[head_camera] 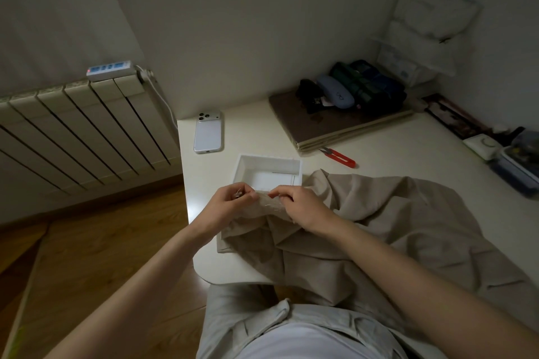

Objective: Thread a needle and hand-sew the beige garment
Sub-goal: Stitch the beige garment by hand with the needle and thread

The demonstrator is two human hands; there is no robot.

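The beige garment (379, 221) lies crumpled over the white table (379, 154) and hangs down toward my lap. My left hand (230, 204) pinches its raised edge on the left, with something small and thin, perhaps the needle, between the fingertips. My right hand (300, 204) pinches the same edge just to the right; its fingers are curled over the cloth. A pale thread runs faintly along the fabric between my two hands. The needle itself is too small to make out clearly.
An open white box (294, 167) stands just behind my hands. Red snips (341, 157) lie behind the garment; a white phone (208, 132) lies at the table's far left. A folded brown mat with dark items (335, 122) sits at the back, trays on the right, a radiator (73, 131) at left.
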